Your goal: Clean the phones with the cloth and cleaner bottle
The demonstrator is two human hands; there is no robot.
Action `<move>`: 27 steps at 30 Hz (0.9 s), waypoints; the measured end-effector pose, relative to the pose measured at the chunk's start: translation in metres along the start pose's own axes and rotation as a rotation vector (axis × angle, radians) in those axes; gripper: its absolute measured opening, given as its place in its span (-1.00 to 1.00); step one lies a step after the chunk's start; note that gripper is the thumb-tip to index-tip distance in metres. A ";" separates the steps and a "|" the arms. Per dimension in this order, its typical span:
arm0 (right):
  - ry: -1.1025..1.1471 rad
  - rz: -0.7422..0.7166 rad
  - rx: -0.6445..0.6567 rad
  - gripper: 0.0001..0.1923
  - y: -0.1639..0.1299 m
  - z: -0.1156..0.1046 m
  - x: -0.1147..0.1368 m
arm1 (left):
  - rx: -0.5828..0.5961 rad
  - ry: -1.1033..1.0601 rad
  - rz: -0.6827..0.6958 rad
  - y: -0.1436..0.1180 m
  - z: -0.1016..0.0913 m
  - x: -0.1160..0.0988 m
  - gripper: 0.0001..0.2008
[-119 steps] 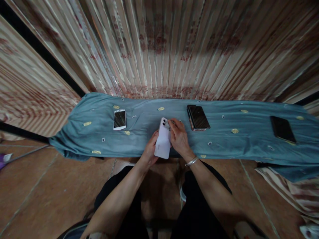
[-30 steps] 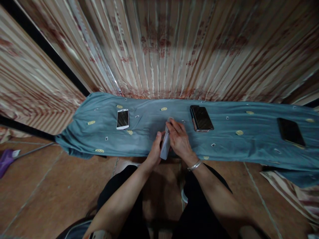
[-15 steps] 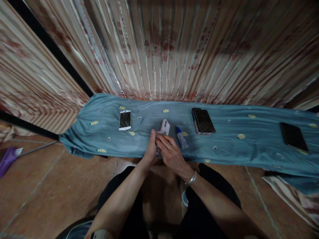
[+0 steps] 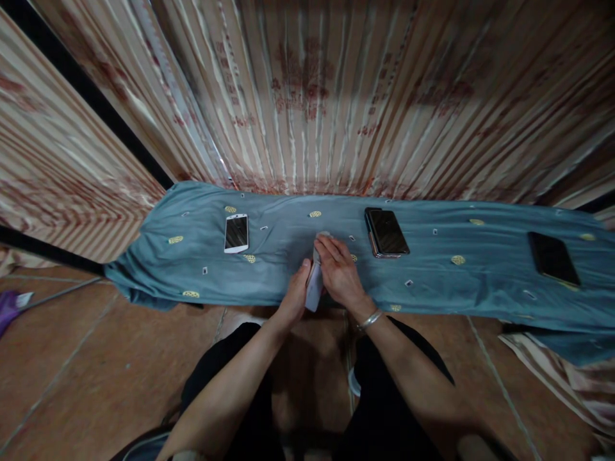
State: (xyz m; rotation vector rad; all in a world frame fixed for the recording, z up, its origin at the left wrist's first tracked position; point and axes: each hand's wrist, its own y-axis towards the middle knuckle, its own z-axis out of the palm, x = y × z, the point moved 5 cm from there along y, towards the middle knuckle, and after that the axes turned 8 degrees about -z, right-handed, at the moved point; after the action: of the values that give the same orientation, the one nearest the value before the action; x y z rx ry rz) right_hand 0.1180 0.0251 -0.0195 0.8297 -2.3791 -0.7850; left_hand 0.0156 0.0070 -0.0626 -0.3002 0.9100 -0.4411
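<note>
In the head view, a pale phone [image 4: 314,291] is held up on its edge between my hands, above the front part of the cloth-covered bench. My left hand [image 4: 295,293] grips it from the left, thumb along its side. My right hand [image 4: 340,267] is closed over its upper end, the fingers pressed on a small light-grey cloth [image 4: 323,235] that shows only at the fingertips. A white phone [image 4: 236,233] with a dark screen lies to the left. The clear bottle with the blue cap is hidden behind my right hand.
A stack of dark phones [image 4: 388,232] lies right of my hands, with another black phone [image 4: 553,258] at the far right. A teal patterned sheet [image 4: 269,282] covers the narrow bench. Behind it hangs a striped curtain [image 4: 298,96]. A purple object [image 4: 7,312] is on the floor at left.
The phone has been turned from lying tilted with its camera side showing to standing on edge. My right hand has moved up to its far end, and the bottle has gone from sight.
</note>
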 end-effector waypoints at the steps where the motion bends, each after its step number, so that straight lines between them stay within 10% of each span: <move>1: 0.011 0.014 -0.005 -0.53 0.001 0.000 -0.004 | -0.010 0.044 0.005 -0.003 0.000 -0.001 -0.57; 27: 0.221 0.393 -0.199 -0.55 -0.010 0.035 -0.047 | -0.015 -0.056 -0.036 -0.013 0.003 -0.017 -0.51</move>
State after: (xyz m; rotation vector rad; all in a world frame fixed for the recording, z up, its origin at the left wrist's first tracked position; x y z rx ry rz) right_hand 0.1335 0.0628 -0.0631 0.3315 -2.1293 -0.7101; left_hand 0.0060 0.0041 -0.0437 -0.3420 0.8550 -0.4570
